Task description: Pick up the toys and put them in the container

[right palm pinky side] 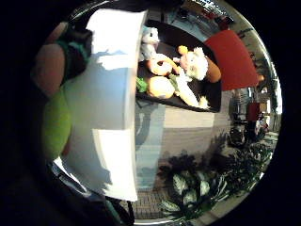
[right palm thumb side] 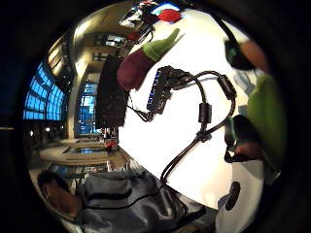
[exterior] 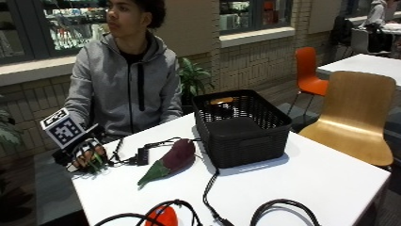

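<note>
Colours on the white worktop (exterior: 325,179)

Black ribbed container (exterior: 243,127); dark purple eggplant toy (exterior: 170,160) with green stem; black-gloved right hand (exterior: 88,155) on a bright green toy (exterior: 95,164).

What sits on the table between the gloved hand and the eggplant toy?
In the outside view, a small black hub with cables lies between the right hand and the eggplant toy; otherwise bare white table.

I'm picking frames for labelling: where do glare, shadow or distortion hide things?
Little finger side palm view: sunlit table washes out, its edge bows; basket toys readable. Thumb side palm view: tabletop glares white, eggplant toy clear. Outside view: even light, basket interior dark.
</note>
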